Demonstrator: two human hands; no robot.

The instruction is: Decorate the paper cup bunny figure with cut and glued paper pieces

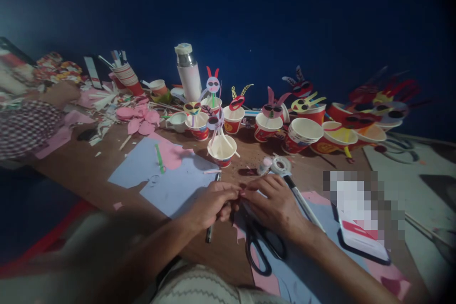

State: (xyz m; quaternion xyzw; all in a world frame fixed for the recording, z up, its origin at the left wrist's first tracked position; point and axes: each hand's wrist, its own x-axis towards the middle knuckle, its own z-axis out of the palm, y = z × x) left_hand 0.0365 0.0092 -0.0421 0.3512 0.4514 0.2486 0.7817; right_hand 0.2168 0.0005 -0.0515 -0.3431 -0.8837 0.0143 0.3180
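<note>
My left hand (pixel 218 202) and my right hand (pixel 274 199) meet over the near part of the table, fingertips pinched together. Between them shows a small reddish-pink piece (pixel 242 191), too small to make out in full. A dark pen (pixel 209 233) runs under my left hand; whether the fingers touch it is hidden. Black-handled scissors (pixel 261 266) lie just below my right hand, their blades covered. Close beyond the fingers is a paper cup (pixel 221 152) carrying a pale paper figure with long ears. A roll of tape (pixel 281 165) and a small bottle (pixel 264 165) sit beyond my right hand.
Several decorated cups (pixel 269 128) line the back, near a flask (pixel 189 73). Blue paper (pixel 171 190) and pink paper cut-outs (pixel 138 116) lie left. A marker (pixel 302 202) and a phone (pixel 363 237) lie right. Another person's checked sleeve (pixel 28 126) is far left.
</note>
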